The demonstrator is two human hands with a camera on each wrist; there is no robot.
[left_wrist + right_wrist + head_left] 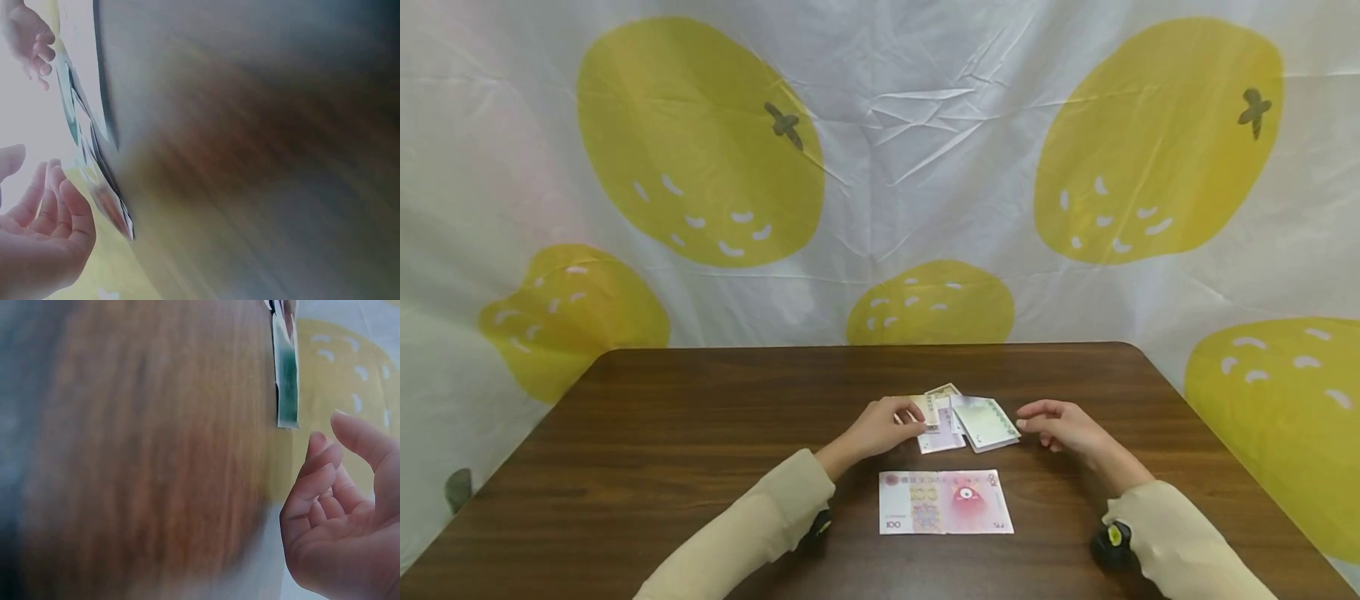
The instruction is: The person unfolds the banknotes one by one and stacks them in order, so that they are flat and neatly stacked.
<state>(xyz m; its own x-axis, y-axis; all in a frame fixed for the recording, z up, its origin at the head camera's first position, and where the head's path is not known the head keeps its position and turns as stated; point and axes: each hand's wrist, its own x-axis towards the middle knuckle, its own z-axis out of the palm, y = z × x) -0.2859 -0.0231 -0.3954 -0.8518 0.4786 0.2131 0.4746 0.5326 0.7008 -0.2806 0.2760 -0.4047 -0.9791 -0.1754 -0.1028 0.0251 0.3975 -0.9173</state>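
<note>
A small overlapping pile of banknotes lies on the table between the two hands. In it are a folded green note [988, 422], a purple note [940, 440] and tan notes [931, 407]. At the pile's left edge is the left hand [883, 425], its fingertips over the tan notes; the left wrist view shows this hand [50, 231] with thumb and fingers apart, nothing between them. Just right of the green note [287, 381], the right hand [1067, 427] hovers with loosely bent fingers and holds nothing. A pink 100 note [970, 504] lies flat nearer the person.
The brown wooden table [685, 417] extends on both sides of the notes. Behind it hangs a white cloth [917, 192] printed with large yellow fruits. Dark wrist devices [1111, 546] sit under the cream sleeves [760, 521].
</note>
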